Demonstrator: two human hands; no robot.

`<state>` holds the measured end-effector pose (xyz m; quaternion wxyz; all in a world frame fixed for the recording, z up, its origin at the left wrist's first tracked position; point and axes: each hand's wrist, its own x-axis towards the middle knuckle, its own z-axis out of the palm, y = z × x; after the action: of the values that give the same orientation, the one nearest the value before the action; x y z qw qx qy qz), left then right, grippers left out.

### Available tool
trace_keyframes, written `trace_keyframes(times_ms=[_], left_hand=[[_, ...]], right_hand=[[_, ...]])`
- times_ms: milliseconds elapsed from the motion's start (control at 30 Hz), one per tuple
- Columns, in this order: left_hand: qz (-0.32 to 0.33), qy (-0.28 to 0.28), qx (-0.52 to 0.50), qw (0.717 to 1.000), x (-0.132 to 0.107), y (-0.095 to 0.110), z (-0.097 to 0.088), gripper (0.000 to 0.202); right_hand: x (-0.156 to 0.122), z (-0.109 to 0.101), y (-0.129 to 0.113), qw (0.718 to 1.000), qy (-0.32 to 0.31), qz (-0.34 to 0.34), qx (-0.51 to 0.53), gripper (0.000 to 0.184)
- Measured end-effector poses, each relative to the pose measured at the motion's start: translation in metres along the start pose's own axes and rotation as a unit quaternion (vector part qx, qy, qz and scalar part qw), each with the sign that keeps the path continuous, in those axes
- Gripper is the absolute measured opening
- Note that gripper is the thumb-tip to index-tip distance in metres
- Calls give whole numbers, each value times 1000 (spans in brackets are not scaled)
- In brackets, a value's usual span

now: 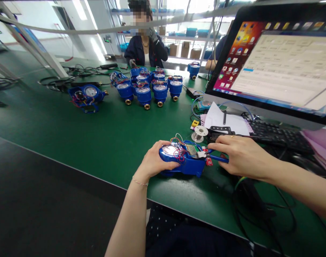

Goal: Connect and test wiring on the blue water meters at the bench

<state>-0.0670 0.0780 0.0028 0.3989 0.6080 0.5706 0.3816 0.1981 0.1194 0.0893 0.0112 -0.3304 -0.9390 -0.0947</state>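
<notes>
A blue water meter (189, 166) lies on the green table in front of me, its electronics box uncovered. Inside the box a circuit board (193, 149) shows, and thin coloured wires loop over the meter's round dial. My left hand (156, 159) is wrapped around the dial end, thumb on the near side. At the other end, my right hand (238, 155) grips blue-handled pliers (219, 158), whose tip reaches a white connector (202, 154) at the box edge. The exact contact of the jaws is too small to make out. A red-and-white label (209, 161) shows beside the box.
Several blue meters (143, 94) stand grouped farther back; another meter (89, 94) lies to the left among cables. A solder spool (199, 132), papers (227, 121), a keyboard (280, 135) and a monitor (275, 67) occupy the right. Black cables (256, 200) lie near my right forearm. A gloved person (147, 46) sits opposite.
</notes>
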Motion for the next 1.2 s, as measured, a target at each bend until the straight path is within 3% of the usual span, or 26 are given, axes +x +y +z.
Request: trace_keyframes(times_ms=[400,600,867,1200], left_hand=[[-1,4,9,1000,0,2,0,62],[-3,9,13,1000,2,3,0,62],[-9,9,14,1000,0,4,1,62],[-12,10,16,1000,0,5,0,62]], right_hand=[[-4,9,-3,995,64,-55,-51,27],[-7,11,-7,990,104,-35,-83,25],[-8,11,-7,998,62,6,-27,26],[-6,8,-9,998,58,9,-30,25]])
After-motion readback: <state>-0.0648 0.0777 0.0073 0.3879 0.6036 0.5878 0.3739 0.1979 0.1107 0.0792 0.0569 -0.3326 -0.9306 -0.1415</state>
